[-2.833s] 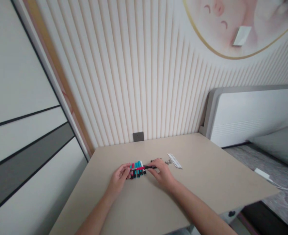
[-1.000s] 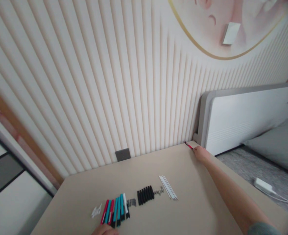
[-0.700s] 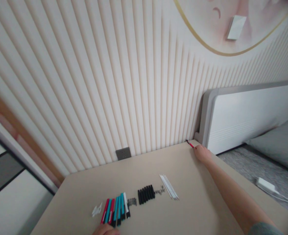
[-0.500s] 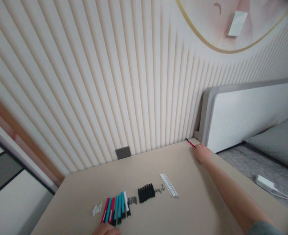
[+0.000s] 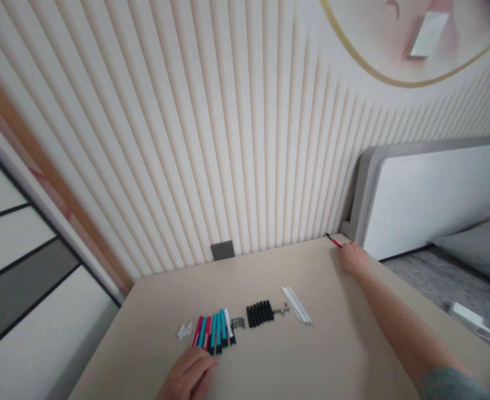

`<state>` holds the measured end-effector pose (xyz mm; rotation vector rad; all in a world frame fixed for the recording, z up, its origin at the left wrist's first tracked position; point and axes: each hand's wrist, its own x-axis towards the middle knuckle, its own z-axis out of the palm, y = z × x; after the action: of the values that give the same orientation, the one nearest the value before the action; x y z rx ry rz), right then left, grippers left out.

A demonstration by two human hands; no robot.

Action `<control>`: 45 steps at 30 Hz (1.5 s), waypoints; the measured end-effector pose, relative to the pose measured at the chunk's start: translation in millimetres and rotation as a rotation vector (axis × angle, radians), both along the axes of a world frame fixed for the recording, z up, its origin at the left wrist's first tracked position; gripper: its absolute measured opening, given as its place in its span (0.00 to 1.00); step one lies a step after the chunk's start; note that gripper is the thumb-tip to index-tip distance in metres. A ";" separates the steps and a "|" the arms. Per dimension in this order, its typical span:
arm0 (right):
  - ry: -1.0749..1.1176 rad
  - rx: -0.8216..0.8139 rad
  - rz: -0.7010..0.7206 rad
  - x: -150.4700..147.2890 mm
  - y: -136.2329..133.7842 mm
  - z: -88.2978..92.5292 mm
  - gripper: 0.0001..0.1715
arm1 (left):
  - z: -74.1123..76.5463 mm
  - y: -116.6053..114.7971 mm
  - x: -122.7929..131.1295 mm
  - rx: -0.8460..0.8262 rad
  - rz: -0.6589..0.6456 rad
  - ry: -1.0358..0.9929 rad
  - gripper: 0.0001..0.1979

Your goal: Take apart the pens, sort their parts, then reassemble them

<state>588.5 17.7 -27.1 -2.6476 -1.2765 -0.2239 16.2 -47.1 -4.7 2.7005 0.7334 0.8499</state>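
Observation:
On a beige table (image 5: 311, 355) lies a tight row of teal, red and black marker pens (image 5: 216, 331). My left hand (image 5: 186, 375) rests at the row's lower ends, its fingertips against them and holding nothing. Far off at the table's back right corner, my right hand (image 5: 352, 258) holds a thin red-and-black pen (image 5: 333, 240), whose tip points toward the wall. To the right of the markers lie a row of black cylindrical pieces (image 5: 259, 314), a few small metal parts (image 5: 284, 309) and a bundle of thin white sticks (image 5: 297, 304).
Small white pieces (image 5: 184, 331) and small metal bits (image 5: 237, 323) lie beside the markers. A ribbed wall with a grey socket plate (image 5: 222, 250) backs the table. A white bed headboard (image 5: 432, 194) stands at right, and a white charger (image 5: 468, 315) sits on the floor.
My left hand has come farther into view and up to the markers' lower ends. The view has shifted slightly. My right hand stays at the corner with the red-and-black pen.

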 end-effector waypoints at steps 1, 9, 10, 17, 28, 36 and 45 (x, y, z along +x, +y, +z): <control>-0.010 0.008 0.017 -5.3 -2.2 2.3 0.23 | 1.7 0.4 -1.0 0.015 0.018 0.006 0.09; -0.041 0.252 0.421 -117.3 -35.1 23.7 0.21 | 7.8 22.9 -21.1 0.068 0.296 -0.029 0.10; -0.025 0.305 0.466 -138.6 -40.8 26.5 0.21 | 6.5 25.7 -23.6 0.066 0.325 -0.021 0.11; 0.155 0.663 0.597 -263.4 -73.7 20.9 0.16 | -3.9 24.4 -27.9 0.044 0.399 0.120 0.09; 0.211 0.573 0.797 -272.1 -99.8 -0.8 0.12 | 10.3 2.7 -13.5 0.220 0.420 0.430 0.11; 0.251 0.555 0.786 -270.9 -95.8 -3.6 0.12 | 7.1 4.0 -12.6 0.235 0.403 0.442 0.12; 0.276 0.547 0.789 -267.5 -92.2 -7.4 0.12 | 0.0 11.0 -14.8 0.192 0.408 0.372 0.10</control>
<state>321.0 -74.6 -34.5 -1.5298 -1.7259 -0.0614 1.4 -36.1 -4.7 2.9691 1.3840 0.5122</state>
